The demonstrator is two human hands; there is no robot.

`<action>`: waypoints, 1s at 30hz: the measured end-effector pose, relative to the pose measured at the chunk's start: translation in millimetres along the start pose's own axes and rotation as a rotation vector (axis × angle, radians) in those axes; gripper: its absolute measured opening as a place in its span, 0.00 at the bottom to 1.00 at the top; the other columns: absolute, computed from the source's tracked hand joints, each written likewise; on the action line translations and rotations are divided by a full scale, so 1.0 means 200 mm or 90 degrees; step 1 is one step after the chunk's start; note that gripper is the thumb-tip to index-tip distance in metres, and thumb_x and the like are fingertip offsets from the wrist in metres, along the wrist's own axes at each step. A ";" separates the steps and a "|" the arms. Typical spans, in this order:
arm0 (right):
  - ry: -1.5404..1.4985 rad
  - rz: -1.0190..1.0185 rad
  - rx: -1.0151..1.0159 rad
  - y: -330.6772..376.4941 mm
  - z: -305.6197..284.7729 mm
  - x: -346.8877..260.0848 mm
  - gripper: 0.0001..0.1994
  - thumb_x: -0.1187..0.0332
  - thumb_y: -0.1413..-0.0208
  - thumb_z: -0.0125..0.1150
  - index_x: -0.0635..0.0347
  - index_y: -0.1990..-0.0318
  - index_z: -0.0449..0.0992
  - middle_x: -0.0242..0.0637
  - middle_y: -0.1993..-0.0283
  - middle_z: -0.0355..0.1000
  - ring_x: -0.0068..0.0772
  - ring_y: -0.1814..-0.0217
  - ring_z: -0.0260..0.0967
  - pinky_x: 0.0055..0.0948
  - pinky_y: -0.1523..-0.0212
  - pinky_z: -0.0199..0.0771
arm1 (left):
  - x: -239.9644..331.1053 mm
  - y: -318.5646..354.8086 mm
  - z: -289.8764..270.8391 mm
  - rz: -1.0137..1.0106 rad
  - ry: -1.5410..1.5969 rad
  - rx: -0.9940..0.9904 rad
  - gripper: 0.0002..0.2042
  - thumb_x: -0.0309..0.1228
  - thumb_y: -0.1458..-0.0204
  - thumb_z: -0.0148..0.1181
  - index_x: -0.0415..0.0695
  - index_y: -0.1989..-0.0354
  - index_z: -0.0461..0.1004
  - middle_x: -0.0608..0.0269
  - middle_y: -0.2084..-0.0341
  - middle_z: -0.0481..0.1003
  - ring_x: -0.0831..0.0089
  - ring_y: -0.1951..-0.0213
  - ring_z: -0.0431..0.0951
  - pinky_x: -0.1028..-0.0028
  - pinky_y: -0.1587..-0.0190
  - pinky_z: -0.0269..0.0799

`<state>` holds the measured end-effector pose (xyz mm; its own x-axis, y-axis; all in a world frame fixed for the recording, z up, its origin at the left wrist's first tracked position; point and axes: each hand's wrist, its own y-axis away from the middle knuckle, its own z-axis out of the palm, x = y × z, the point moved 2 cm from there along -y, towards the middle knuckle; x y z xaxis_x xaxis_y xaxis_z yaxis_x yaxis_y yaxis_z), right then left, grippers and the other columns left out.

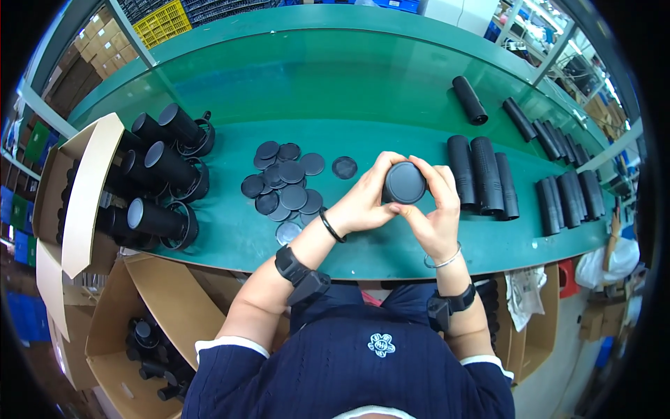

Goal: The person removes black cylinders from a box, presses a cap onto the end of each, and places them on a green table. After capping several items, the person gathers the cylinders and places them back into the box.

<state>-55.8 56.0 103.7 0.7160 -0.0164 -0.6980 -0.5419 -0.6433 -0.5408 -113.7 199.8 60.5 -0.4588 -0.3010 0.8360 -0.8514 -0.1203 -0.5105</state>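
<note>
Both hands hold one black cylinder over the green bench, its round capped end facing the camera. My left hand wraps its left side with the fingers curled over the top. My right hand grips its right side, the thumb pressed at the lower rim of the cap. A pile of several flat black round caps lies on the mat just left of my left hand. One cap lies apart, close to the held cylinder.
Ribbed black tubes lie in a row to the right, with more tubes farther right. Capped black cylinders are stacked at left beside an open cardboard box. Another box with black parts stands below the green bench.
</note>
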 end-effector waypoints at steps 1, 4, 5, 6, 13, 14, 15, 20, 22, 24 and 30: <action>0.004 0.022 -0.026 -0.01 0.00 0.01 0.35 0.72 0.66 0.73 0.62 0.43 0.69 0.37 0.54 0.64 0.32 0.49 0.64 0.27 0.47 0.66 | 0.00 -0.02 -0.01 0.002 -0.001 0.001 0.34 0.25 0.63 0.68 0.43 0.46 0.57 0.52 0.51 0.64 0.58 0.47 0.68 0.65 0.46 0.66; -0.090 0.047 -0.050 -0.04 -0.01 0.06 0.36 0.73 0.63 0.74 0.64 0.41 0.67 0.34 0.53 0.61 0.28 0.45 0.63 0.25 0.44 0.64 | 0.00 -0.06 -0.05 -0.059 0.078 -0.047 0.32 0.26 0.63 0.68 0.42 0.47 0.58 0.53 0.53 0.66 0.57 0.48 0.69 0.64 0.45 0.66; -0.189 0.055 -0.047 -0.04 -0.01 0.08 0.36 0.73 0.63 0.74 0.63 0.41 0.67 0.33 0.53 0.61 0.27 0.45 0.62 0.25 0.43 0.64 | 0.01 -0.07 -0.06 -0.026 0.030 -0.054 0.34 0.28 0.63 0.69 0.42 0.46 0.58 0.52 0.52 0.67 0.57 0.47 0.69 0.64 0.45 0.65; -0.196 0.055 -0.052 -0.03 -0.02 0.12 0.36 0.75 0.61 0.73 0.63 0.40 0.65 0.33 0.49 0.60 0.27 0.43 0.62 0.26 0.42 0.64 | 0.02 -0.09 -0.07 0.006 -0.019 -0.061 0.35 0.30 0.62 0.70 0.42 0.44 0.58 0.52 0.51 0.67 0.56 0.46 0.69 0.64 0.44 0.65; -0.149 0.037 -0.010 -0.02 0.00 0.09 0.35 0.76 0.61 0.71 0.64 0.41 0.66 0.36 0.46 0.61 0.30 0.41 0.62 0.29 0.43 0.66 | 0.01 -0.06 -0.05 0.000 0.025 -0.046 0.35 0.34 0.58 0.70 0.40 0.41 0.58 0.50 0.50 0.68 0.54 0.46 0.69 0.64 0.44 0.65; -0.148 0.038 -0.009 -0.02 -0.01 0.10 0.35 0.76 0.61 0.71 0.64 0.41 0.66 0.36 0.46 0.61 0.30 0.41 0.62 0.29 0.43 0.66 | 0.02 -0.06 -0.05 0.016 -0.016 -0.052 0.35 0.34 0.57 0.69 0.40 0.42 0.58 0.49 0.50 0.68 0.54 0.46 0.70 0.64 0.45 0.65; -0.135 0.047 -0.006 -0.02 -0.02 0.12 0.34 0.76 0.61 0.71 0.64 0.41 0.66 0.36 0.46 0.61 0.30 0.41 0.62 0.29 0.43 0.67 | 0.02 -0.07 -0.05 0.017 -0.014 -0.052 0.35 0.34 0.57 0.69 0.40 0.42 0.58 0.49 0.50 0.68 0.54 0.46 0.70 0.64 0.45 0.65; -0.184 0.072 -0.017 -0.09 -0.04 0.11 0.31 0.74 0.62 0.73 0.62 0.45 0.69 0.34 0.53 0.67 0.29 0.47 0.67 0.30 0.48 0.72 | 0.03 -0.11 -0.04 -0.009 -0.036 -0.060 0.33 0.33 0.55 0.66 0.41 0.40 0.57 0.51 0.45 0.65 0.58 0.43 0.68 0.64 0.42 0.64; -0.178 0.089 -0.012 -0.11 -0.05 0.13 0.31 0.74 0.62 0.73 0.63 0.46 0.69 0.34 0.53 0.68 0.29 0.47 0.67 0.30 0.48 0.72 | 0.00 -0.12 -0.01 0.001 -0.036 -0.046 0.33 0.32 0.55 0.66 0.41 0.40 0.57 0.50 0.45 0.64 0.57 0.43 0.67 0.64 0.42 0.64; -0.226 0.189 0.018 -0.11 -0.05 0.19 0.33 0.74 0.62 0.74 0.65 0.45 0.68 0.36 0.49 0.68 0.29 0.44 0.65 0.30 0.46 0.70 | -0.05 -0.14 0.02 -0.080 0.033 -0.009 0.35 0.31 0.56 0.64 0.41 0.39 0.55 0.48 0.47 0.64 0.55 0.43 0.66 0.62 0.42 0.63; -0.364 0.215 0.013 -0.12 -0.06 0.21 0.33 0.76 0.61 0.73 0.64 0.43 0.67 0.37 0.48 0.69 0.30 0.45 0.66 0.30 0.43 0.67 | 0.00 -0.19 0.08 -0.016 -0.085 0.011 0.33 0.29 0.57 0.64 0.39 0.42 0.55 0.46 0.49 0.63 0.51 0.44 0.65 0.62 0.42 0.63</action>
<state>-7.0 61.5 93.1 0.1628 0.1982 -0.9665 -0.7079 -0.6589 -0.2543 -77.6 189.6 76.1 -0.3989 -0.4214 0.8144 -0.8568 -0.1452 -0.4947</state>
